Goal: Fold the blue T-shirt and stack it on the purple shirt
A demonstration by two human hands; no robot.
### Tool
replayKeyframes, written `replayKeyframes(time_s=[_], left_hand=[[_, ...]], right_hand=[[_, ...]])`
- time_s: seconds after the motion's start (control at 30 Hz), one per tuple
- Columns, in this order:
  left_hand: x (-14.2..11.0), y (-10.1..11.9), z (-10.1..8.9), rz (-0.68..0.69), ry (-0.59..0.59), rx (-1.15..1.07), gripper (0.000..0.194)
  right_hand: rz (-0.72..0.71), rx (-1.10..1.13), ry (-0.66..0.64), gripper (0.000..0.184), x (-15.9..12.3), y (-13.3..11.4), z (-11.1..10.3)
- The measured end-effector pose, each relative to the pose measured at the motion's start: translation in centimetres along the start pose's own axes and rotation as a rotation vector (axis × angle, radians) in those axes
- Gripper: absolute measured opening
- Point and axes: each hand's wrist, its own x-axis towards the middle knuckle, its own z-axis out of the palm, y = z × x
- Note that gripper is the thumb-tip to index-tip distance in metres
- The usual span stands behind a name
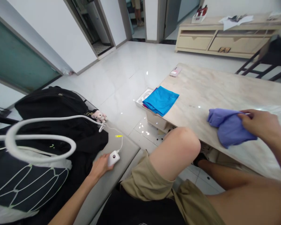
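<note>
- Head view: the right grip [259, 123] was clenched on a crumpled purple cloth [230, 128], holding its right end.
- The cloth lay bunched on the marble-topped counter [224, 87], just left of the right grip, its long axis running from upper left to lower right.
- The right forearm [279, 153] reached in from the lower right, its wrist bent and the hand nearer the cloth by far.
- The left grip [100, 165] was closed around a small white corded device [113, 158] on a grey padded bench [128, 151], well apart from the cloth (a bare knee [180, 150] rose between them).
- A folded blue cloth [160, 100] lay on a white box [144, 97] beside the counter's edge, well left of the purple cloth.
</note>
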Motion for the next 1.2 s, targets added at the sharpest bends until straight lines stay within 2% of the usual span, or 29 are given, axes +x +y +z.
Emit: replayKeyframes(time_s=[0.1, 0.17, 0.27, 0.33, 0.37, 0.4, 0.47, 0.53, 0.6, 0.63, 0.7, 0.77, 0.8, 0.87, 0.93, 0.97, 1.07, 1.2], left_hand=[[-1.5, 1.3, 1.9, -0.057, -0.036, 0.008, 0.048], [-2.3, 1.9, 2.1, -0.063, -0.047, 0.051, 0.047], [-3.3, 3.5, 0.3, -0.01, -0.007, 0.101, 0.043], [-3.8, 6.1, -1.8, 0.065, 0.034, 0.009, 0.048], [-4.1, 8.1, -3.1, 0.142, 0.051, -0.087, 0.048], [-4.5, 10.7, -4.5, 0.262, 0.087, -0.195, 0.043], [-6.0, 17.4, -7.6, 0.594, 0.253, -0.411, 0.034], [-7.7, 25.3, -11.5, 0.946, 0.415, -0.538, 0.033], [-8.5, 33.5, -16.3, 1.19, 0.533, -0.552, 0.035], [-8.3, 37.2, -18.9, 1.244, 0.54, -0.523, 0.033], [-6.6, 43.6, -24.0, 1.232, 0.522, -0.411, 0.023], [-3.6, 48.1, -28.0, 1.186, 0.531, -0.22, 0.019], [-1.8, 49.6, -29.3, 1.178, 0.54, -0.103, 0.027], [1.9, 51.3, -30.4, 1.188, 0.528, 0.053, 0.054], [5.4, 51.6, -29.9, 1.244, 0.447, 0.076, 0.071], [6.9, 51.3, -29.3, 1.266, 0.401, 0.073, 0.073], [10.0, 49.6, -28.3, 1.293, 0.265, 0.067, 0.058], [11.2, 47.3, -29.4, 1.268, 0.118, -0.084, 0.023]], right_hand=[[0.053, -0.041, -0.07, 0.041, -0.7, -2.0, -1.2], [0.059, -0.057, -0.089, 0.041, -1.3, -2.9, -1.9], [0.035, -0.015, -0.072, 0.041, -2.2, -3.7, -2.7], [0.043, 0.035, -0.059, 0.039, -2.6, -3.8, -3.0], [0.047, 0.069, -0.067, 0.038, -2.6, -3.7, -3.0], [0.037, 0.096, -0.073, 0.038, -2.6, -3.5, -3.0], [0.05, 0.131, -0.063, 0.036, -2.4, -2.9, -2.8], [0.071, 0.17, -0.055, 0.034, -2.4, -2.0, -2.6], [0.08, 0.21, -0.042, 0.032, -2.7, -1.1, -2.4], [0.075, 0.232, -0.037, 0.032, -2.9, -0.7, -2.3], [0.041, 0.278, -0.039, 0.029, -3.2, 0.0, -2.1], [0.002, 0.316, -0.046, 0.026, -3.4, 0.5, -1.9], [-0.021, 0.331, -0.052, 0.025, -3.5, 0.7, -1.8], [-0.062, 0.364, -0.062, 0.024, -3.6, 1.0, -1.6], [-0.125, 0.412, -0.088, 0.023, -3.7, 1.2, -1.5], [-0.17, 0.441, -0.108, 0.022, -3.8, 1.3, -1.6], [-0.324, 0.528, -0.172, 0.023, -4.0, 1.1, -2.1], [-0.44, 0.599, -0.218, 0.024, -3.9, -0.2, -2.8]])
